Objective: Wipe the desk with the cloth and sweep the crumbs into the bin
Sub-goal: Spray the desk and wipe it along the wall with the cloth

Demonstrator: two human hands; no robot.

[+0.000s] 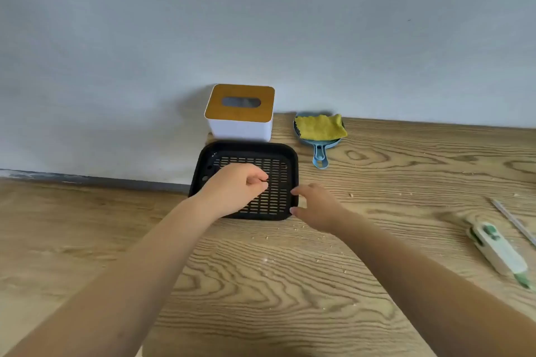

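Crumbs (295, 228) lie scattered on the wood-grain tabletop (261, 284), most of them just near and to the right of the hands. The left hand (235, 188) hovers over a black slotted tray (278, 200), its fingers curled in with thumb and forefinger pinched together; whether they hold anything cannot be told. The right hand (316, 206) sits at the tray's right edge, thumb and fingers bent toward the rim, touching or nearly touching it. Beyond the left hand, against the wall, stands a white box with a wooden slotted lid (240, 113). Beyond the right hand, the yellow cloth (320, 126) lies folded on a small blue dustpan (319, 151). Well to the right of the right hand rest a white-and-green brush (497, 252) and a thin pale stick (513, 222).
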